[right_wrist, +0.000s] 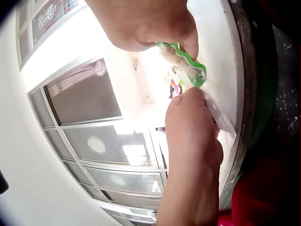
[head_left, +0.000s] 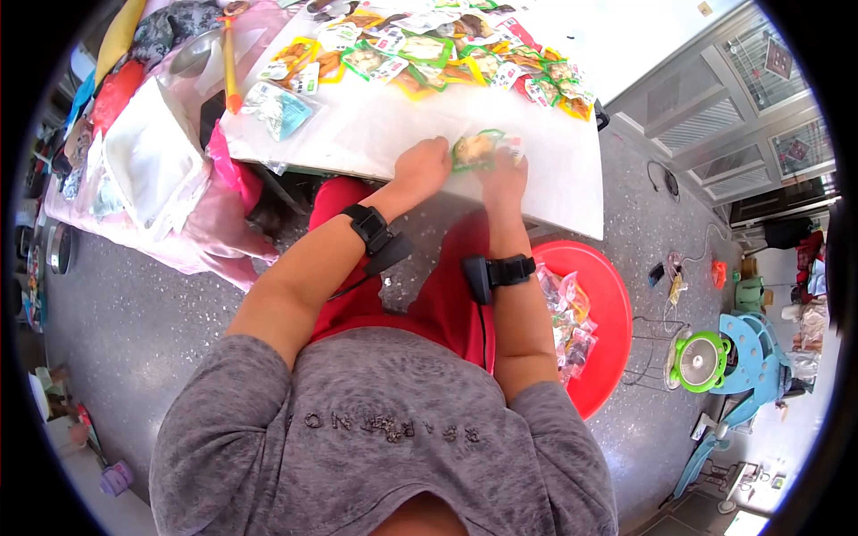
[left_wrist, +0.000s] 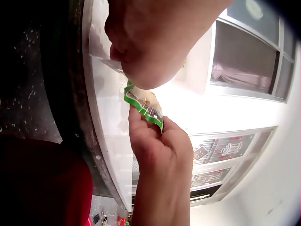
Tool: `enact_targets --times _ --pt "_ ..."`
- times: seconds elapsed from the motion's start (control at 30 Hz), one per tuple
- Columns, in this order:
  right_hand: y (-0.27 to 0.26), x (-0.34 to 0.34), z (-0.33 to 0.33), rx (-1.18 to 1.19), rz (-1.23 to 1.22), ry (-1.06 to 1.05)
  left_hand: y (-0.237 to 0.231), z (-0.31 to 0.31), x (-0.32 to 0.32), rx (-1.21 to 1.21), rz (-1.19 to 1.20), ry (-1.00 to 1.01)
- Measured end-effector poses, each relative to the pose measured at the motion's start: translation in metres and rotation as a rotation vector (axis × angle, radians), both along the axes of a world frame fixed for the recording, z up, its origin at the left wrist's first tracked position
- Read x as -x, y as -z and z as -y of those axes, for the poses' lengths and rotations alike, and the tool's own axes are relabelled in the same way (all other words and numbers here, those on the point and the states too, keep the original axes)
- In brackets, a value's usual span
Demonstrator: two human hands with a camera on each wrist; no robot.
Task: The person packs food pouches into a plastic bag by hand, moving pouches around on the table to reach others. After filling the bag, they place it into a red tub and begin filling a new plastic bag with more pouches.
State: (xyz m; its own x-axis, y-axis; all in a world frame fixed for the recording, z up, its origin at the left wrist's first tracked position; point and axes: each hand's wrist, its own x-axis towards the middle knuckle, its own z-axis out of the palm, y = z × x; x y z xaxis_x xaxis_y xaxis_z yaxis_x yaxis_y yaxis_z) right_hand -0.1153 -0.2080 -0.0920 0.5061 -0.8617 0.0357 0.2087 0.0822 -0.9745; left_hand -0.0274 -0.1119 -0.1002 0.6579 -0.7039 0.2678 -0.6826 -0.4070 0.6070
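Note:
A small clear food packet (head_left: 476,150) with green edges and pale contents is held up between both hands, over the near edge of the white-topped table (head_left: 375,122). My left hand (head_left: 423,166), fingers curled, grips the packet's left end. At its other end my right hand (head_left: 506,181) pinches the packet between thumb and fingers. In the left wrist view the green edge of the packet (left_wrist: 146,109) shows between the hands. The right wrist view has pale, see-through film (right_wrist: 221,115) beside the left hand.
Many sealed food packets (head_left: 429,49) lie spread over the table's far side. A blue-and-clear packet (head_left: 279,109) sits at the left, near a yellow-handled tool (head_left: 231,67). On the floor at right, a red tub (head_left: 610,330) holds several packets. A green fan (head_left: 700,362) stands farther right.

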Motion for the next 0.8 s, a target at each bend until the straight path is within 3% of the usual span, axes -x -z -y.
enact_targets --times 0.1,0.2,0.27,0.4,0.47,0.53,0.6,0.67,0.8 --pt "-0.012 -0.003 -0.009 -0.141 0.114 0.134 0.003 0.0 -0.001 -0.048 0.092 0.022" --pt "-0.018 0.005 -0.012 0.02 0.165 0.08 0.007 0.001 -0.006 -0.113 0.121 0.02" --pt "-0.02 0.008 -0.01 -0.028 0.083 -0.019 0.009 0.0 -0.005 -0.128 0.156 0.046" --pt "-0.016 0.011 0.0 -0.065 -0.099 -0.097 0.004 0.006 -0.008 -0.14 0.011 0.055" --pt "0.004 0.01 0.017 0.168 -0.111 -0.18 0.006 0.004 -0.012 -0.131 -0.052 0.05" --pt "-0.005 0.008 0.014 0.134 -0.124 -0.206 0.005 0.005 -0.015 -0.088 -0.13 0.025" --pt "-0.02 0.006 0.012 -0.166 -0.139 -0.174 0.004 0.004 -0.017 -0.064 -0.176 0.02" --pt "0.004 0.001 0.023 0.027 -0.094 -0.251 0.004 0.003 -0.017 -0.057 -0.192 0.035" --pt "0.03 -0.009 0.023 0.087 -0.033 -0.125 0.003 0.0 -0.012 0.026 -0.157 0.052"
